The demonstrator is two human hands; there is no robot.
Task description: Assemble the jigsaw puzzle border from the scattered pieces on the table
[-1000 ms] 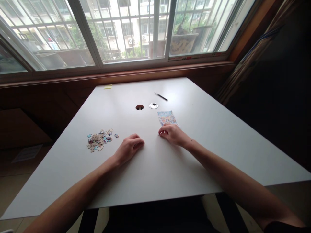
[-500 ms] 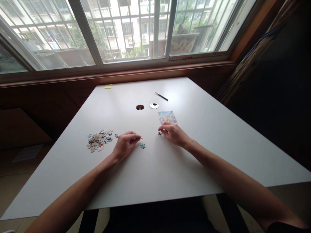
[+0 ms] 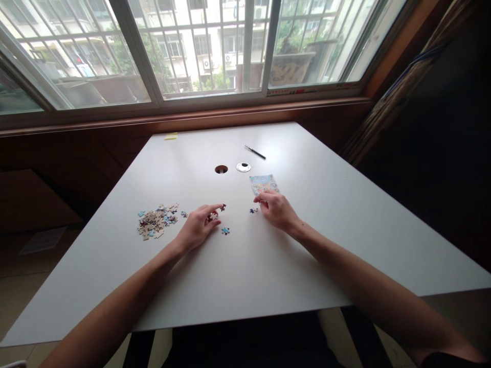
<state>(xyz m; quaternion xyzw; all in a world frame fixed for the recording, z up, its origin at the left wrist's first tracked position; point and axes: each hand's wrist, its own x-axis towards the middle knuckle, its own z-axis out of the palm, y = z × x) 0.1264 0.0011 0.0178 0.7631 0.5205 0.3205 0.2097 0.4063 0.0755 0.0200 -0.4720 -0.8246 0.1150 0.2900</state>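
Observation:
My left hand (image 3: 198, 225) rests on the white table, index finger and thumb spread around several jigsaw puzzle pieces (image 3: 213, 217) in its hollow. At its index fingertip is a dark puzzle piece (image 3: 223, 207). Just right of the thumb lies a light-blue puzzle piece (image 3: 225, 231). My right hand (image 3: 276, 208) is loosely curled, fingers a little apart, with nothing visible in it. It partly covers a small printed picture sheet (image 3: 264, 183). Close to its fingertips lies a small blue-and-white puzzle piece or pair of pieces (image 3: 253, 210).
A loose pile of puzzle pieces (image 3: 157, 221) lies left of my left hand, a stray piece (image 3: 184, 214) beside it. Farther back are a cable hole (image 3: 221, 169), its round cover (image 3: 243, 167), a black pen-like tool (image 3: 255, 152) and a yellow sticker (image 3: 171, 136). A barred window stands behind.
My left index finger and thumb have parted from a pinch, exposing the pieces in the hand and the dark one at the fingertip. My right hand has shifted slightly right, off the small blue-and-white piece.

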